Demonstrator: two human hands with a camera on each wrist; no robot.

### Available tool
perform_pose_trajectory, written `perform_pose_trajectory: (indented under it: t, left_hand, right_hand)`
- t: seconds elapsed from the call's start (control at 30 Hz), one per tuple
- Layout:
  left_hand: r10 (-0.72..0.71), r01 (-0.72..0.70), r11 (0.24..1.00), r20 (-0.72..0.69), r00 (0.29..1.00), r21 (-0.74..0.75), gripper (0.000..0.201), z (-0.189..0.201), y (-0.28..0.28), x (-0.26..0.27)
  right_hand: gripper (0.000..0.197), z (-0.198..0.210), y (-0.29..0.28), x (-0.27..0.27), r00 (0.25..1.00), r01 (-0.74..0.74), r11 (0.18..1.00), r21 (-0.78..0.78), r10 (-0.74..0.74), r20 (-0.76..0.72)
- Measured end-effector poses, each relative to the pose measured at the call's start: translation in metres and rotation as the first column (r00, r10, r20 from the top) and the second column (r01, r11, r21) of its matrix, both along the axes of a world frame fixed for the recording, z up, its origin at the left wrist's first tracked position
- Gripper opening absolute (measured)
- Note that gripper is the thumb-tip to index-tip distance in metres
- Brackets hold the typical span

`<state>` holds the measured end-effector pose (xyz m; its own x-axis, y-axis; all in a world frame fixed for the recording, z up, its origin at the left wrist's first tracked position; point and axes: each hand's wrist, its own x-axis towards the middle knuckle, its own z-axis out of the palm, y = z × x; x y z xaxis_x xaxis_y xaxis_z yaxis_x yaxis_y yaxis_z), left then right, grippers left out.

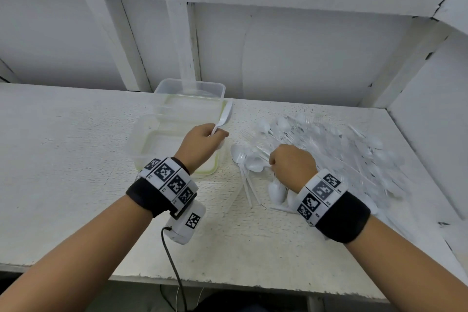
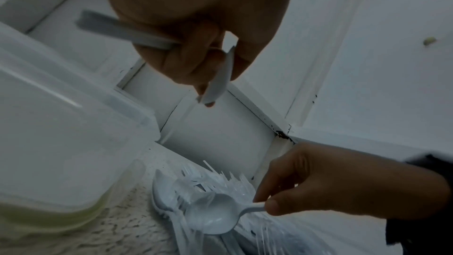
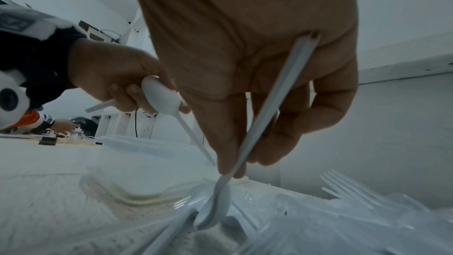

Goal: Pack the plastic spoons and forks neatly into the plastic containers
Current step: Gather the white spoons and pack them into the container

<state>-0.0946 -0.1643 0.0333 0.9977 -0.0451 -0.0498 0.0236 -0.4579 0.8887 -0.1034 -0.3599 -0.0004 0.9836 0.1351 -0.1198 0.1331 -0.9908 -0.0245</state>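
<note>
Nearest, on the worktop (image 1: 76, 210): right hand (image 1: 291, 164), curled, thumb and fingers pinching the handle of a white plastic spoon (image 2: 215, 212) whose bowl is touching the near edge of the heap of spoons and forks (image 1: 342, 149). Risk: bowl lies among crossed handles and tines, so a fast lift may drag neighbours along and scatter them toward the worktop's front edge. Risk: pinch sits low on a thin, smooth handle; likely to swivel or slip out.

Next, to the left and slightly farther: left hand (image 1: 202, 139), closed round collected white cutlery (image 1: 224, 116), one handle rising out of the fist above the near container's right rim. Exact count in the fist cannot be told. Risk: another piece passed across with the fist already occupied may loosen the bundle or leave bowls facing opposite ways, spoiling a neat pack.

Beyond: two clear plastic containers (image 1: 152, 139), green-tinged at the rim, touching or stacked; both apparently still empty. Risk: light, empty tubs shift easily if knocked by a wrist during loading.

Farthest: white wall panelling (image 1: 304, 58), uninvolved.
</note>
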Motion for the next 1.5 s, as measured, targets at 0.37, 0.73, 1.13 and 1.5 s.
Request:
perform_pose_trajectory:
  t: [0.37,0.73,1.13,1.5]
  left_hand:
    - [-0.145,0.109,0.968,-0.15,0.978,-0.226,0.021,-0.004,0.004,-0.004]
    - [0.015,-0.02,0.994,-0.05,0.999,-0.103,0.031,-0.019,0.008,-0.003]
    - [-0.032,-0.071,0.909,-0.238,0.971,-0.411,0.034,-0.037,-0.007,-0.015]
    - [0.024,-0.098,0.963,-0.278,0.96,-0.253,0.011,-0.044,-0.003,-0.014]
  right_hand:
    - [0.018,0.012,-0.004,-0.006,0.989,0.039,0.998,0.043,-0.033,-0.146]
    - [0.027,-0.001,-0.004,-0.007,0.992,0.112,0.988,0.103,-0.106,-0.061]
    - [0.035,-0.004,-0.012,-0.001,0.976,0.2,0.962,0.188,-0.179,-0.121]
    - [0.025,-0.02,0.036,-0.004,0.927,0.321,0.775,0.545,-0.138,-0.349]
